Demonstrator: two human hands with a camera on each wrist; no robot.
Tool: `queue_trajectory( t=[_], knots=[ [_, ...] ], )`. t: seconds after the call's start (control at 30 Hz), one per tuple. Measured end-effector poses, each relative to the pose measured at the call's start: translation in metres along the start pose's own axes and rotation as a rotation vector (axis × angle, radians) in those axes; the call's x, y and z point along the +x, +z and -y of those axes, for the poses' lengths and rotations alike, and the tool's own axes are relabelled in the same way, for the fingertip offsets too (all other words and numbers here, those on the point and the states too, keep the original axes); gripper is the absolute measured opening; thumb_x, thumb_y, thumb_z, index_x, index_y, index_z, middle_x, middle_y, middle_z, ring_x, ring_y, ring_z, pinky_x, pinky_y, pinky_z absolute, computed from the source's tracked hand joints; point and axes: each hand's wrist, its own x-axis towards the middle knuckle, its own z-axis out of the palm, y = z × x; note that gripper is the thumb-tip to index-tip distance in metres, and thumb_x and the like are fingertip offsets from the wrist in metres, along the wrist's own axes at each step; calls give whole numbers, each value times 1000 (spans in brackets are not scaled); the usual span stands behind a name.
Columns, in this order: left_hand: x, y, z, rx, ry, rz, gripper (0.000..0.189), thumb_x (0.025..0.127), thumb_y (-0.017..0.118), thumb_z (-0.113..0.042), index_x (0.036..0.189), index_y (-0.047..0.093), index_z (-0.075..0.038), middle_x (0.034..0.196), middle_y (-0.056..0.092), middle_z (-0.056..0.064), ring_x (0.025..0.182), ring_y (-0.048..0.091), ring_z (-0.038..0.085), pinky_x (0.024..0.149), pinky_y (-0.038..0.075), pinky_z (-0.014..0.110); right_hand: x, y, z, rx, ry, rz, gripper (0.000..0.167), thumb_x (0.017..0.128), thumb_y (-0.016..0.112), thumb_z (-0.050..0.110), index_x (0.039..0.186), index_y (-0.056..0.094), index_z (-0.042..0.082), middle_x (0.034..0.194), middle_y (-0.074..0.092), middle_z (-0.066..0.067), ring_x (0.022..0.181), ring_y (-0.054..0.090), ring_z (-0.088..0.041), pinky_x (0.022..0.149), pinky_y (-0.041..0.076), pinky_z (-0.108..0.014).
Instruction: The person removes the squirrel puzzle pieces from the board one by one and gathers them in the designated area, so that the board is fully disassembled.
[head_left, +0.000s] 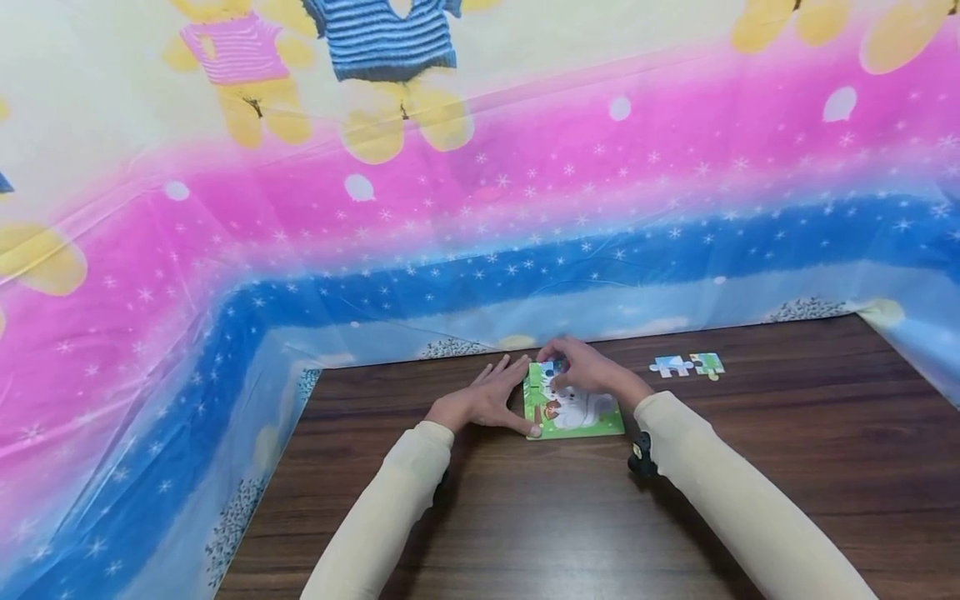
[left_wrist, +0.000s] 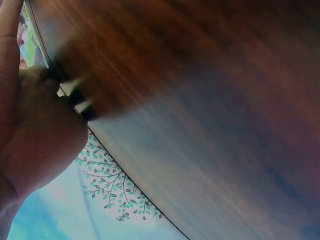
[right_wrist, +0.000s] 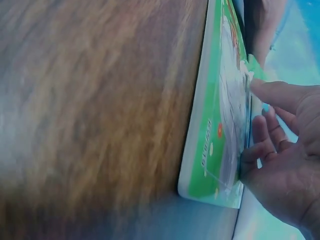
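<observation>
A puzzle board (head_left: 573,432) with a green border and a white animal picture lies flat near the table's far edge. Along its left side rests my left hand (head_left: 489,400), fingers spread and straight, thumb at the board's lower left corner. My right hand (head_left: 588,368) is over the upper part of the board, thumb and fingers bent together. In the right wrist view a green-edged puzzle piece (right_wrist: 256,67) stands raised at the thumb tip, seemingly pinched; the fingers partly hide it. The left wrist view shows the left palm (left_wrist: 42,135) and only a sliver of the board.
Two joined-looking puzzle pieces, a blue-white one (head_left: 671,366) and a green one (head_left: 707,364), lie on the dark wooden table (head_left: 787,433) to the right of the board. A patterned cloth (head_left: 487,292) hangs behind the table and along its sides.
</observation>
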Motion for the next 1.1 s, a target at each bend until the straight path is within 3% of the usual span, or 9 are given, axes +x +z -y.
queue_trajectory(
  t=[0.23, 0.6, 0.77, 0.9, 1.1],
  knots=[
    [0, 1, 3, 17, -8, 1, 121, 88, 77, -66, 172, 0, -24, 181, -6, -6, 167, -13, 24, 136, -4, 53, 1, 0, -3, 12, 15, -2, 46, 92, 77, 1, 136, 65, 9, 137, 57, -15, 112, 63, -27, 99, 57, -45],
    [0, 1, 3, 10, 6, -4, 121, 89, 76, -66, 172, 0, -24, 181, -6, -5, 167, -13, 25, 136, -5, 53, -1, 0, 7, -85, 19, -12, 47, 91, 81, 5, 135, 67, 6, 134, 58, -16, 103, 64, -22, 90, 58, -39],
    [0, 2, 3, 8, 10, -11, 121, 88, 76, -66, 173, 1, -22, 181, -5, -4, 167, -13, 26, 136, -5, 54, 2, -6, 7, -53, 33, 11, 49, 91, 80, 6, 139, 67, 7, 137, 63, -15, 105, 66, -22, 87, 60, -37],
    [1, 1, 4, 10, 10, -18, 122, 88, 77, -66, 173, 1, -22, 181, -4, -3, 167, -12, 26, 136, -4, 54, -2, -15, 6, -11, 18, 28, 50, 93, 78, 8, 142, 65, 6, 140, 63, -15, 106, 67, -24, 87, 60, -40],
    [0, 0, 3, 1, 17, 1, 120, 89, 77, -64, 173, 1, -22, 181, -5, -2, 167, -13, 26, 136, -3, 55, -22, -32, -7, -18, -9, 28, 45, 100, 72, 10, 144, 62, 9, 148, 58, -16, 118, 67, -30, 99, 58, -50]
  ],
)
